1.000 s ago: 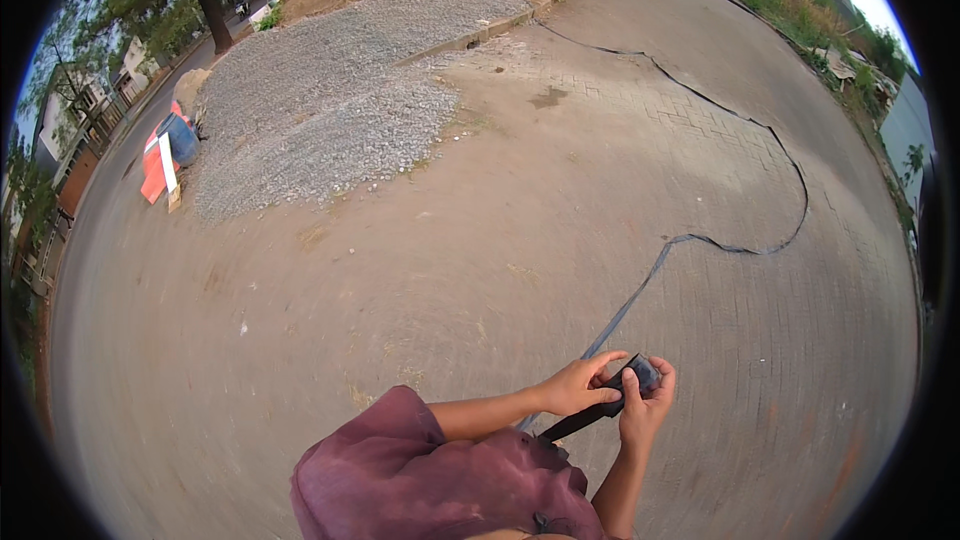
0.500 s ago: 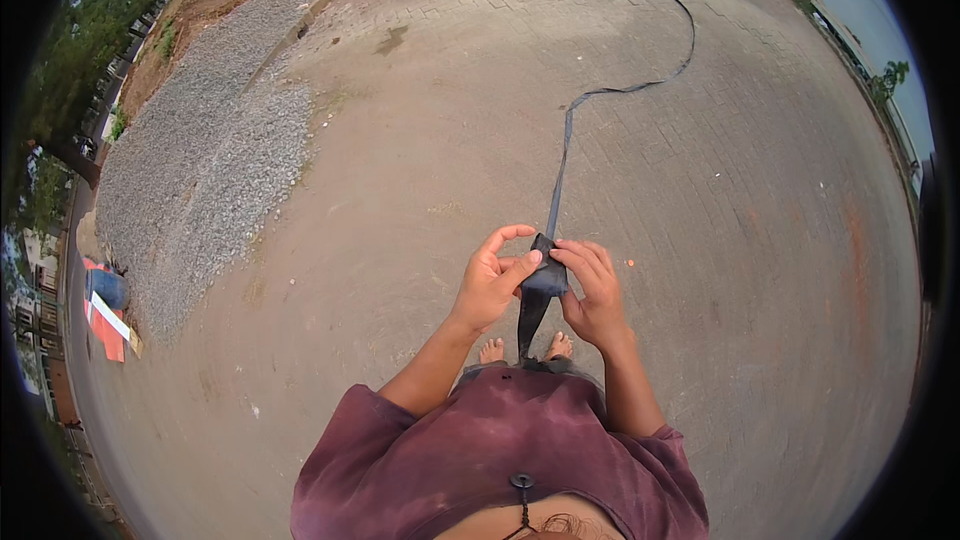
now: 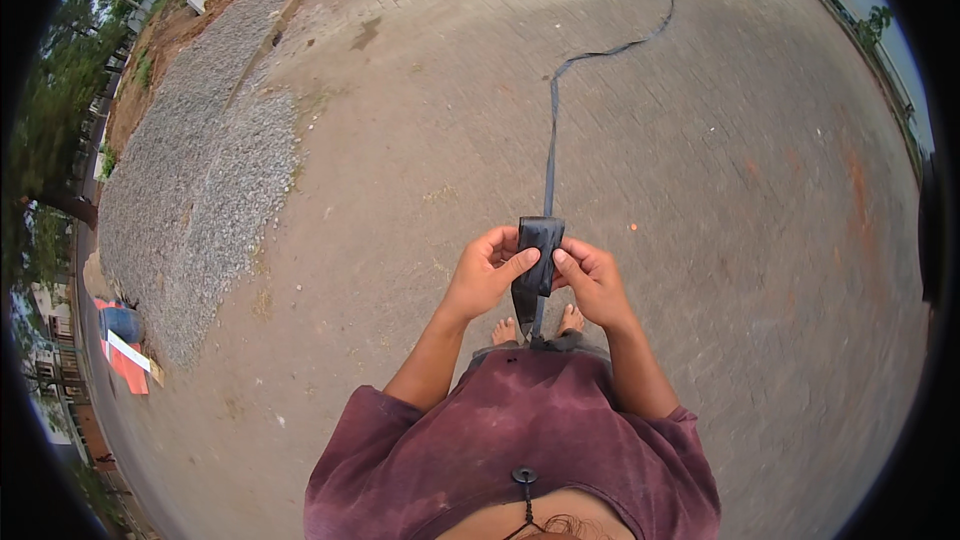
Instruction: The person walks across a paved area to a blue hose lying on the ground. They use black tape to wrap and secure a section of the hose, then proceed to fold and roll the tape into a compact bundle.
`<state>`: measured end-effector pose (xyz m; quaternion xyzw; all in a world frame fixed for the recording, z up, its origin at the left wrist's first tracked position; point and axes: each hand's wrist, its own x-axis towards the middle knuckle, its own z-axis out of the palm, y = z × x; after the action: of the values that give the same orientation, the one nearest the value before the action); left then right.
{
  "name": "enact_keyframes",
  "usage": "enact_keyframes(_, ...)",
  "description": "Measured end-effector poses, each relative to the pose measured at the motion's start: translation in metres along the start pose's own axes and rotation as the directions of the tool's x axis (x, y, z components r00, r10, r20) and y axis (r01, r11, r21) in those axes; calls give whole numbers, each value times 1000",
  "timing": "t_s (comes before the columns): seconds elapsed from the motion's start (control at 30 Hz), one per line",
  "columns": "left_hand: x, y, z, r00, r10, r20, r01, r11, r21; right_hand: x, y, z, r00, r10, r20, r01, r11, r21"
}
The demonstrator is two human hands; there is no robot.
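A long, flat, dark strip, like a lay-flat hose (image 3: 552, 155), runs from between my hands away over the ground. Its near part is a black folded band (image 3: 541, 233), held upright in front of my waist. My left hand (image 3: 482, 278) pinches the band's left edge, thumb on the front and fingers behind. On the right edge, my right hand (image 3: 594, 282) grips it the same way, thumb pressed on the face. Below the hands a loose length hangs down toward my feet. The fingertips behind the band are hidden.
The strip curves over the paved ground (image 3: 740, 270) and out toward the far left. A gravel heap (image 3: 200, 180) lies on the left beside a low kerb. Farther down on the left are a blue container (image 3: 122, 324) and a red-orange object (image 3: 128, 372) with a white board.
The black band, earlier bunched and partly turned between my fingers, now stands flatter and squarer, its top raised. Both hands hold its sides with thumbs on the front. The view has shifted slightly.
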<state>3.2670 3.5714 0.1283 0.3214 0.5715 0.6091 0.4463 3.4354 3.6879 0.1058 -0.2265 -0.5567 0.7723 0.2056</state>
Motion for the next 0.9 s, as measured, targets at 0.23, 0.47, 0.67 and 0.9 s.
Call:
enact_keyframes(0.23, 13, -3, 3, 973, -74, -220, 32, 982, -188, -12, -26, 18, 951, -308, -28, 266, 862, -432)
enact_keyframes(0.47, 15, 5, 4, 971, -146, -187, 70, 929, -362, -5, -29, 18, 756, -619, 214, 504, 340, -794)
enact_keyframes(0.67, 11, 14, -5, 966, -247, -75, 235, 962, -138, 8, -22, 8, 739, -655, 156, 562, 471, -680)
enact_keyframes(0.9, 14, -19, -16, 925, 375, -67, -324, 866, 381, 14, -7, 7, 943, -297, -149, 269, 946, -182)
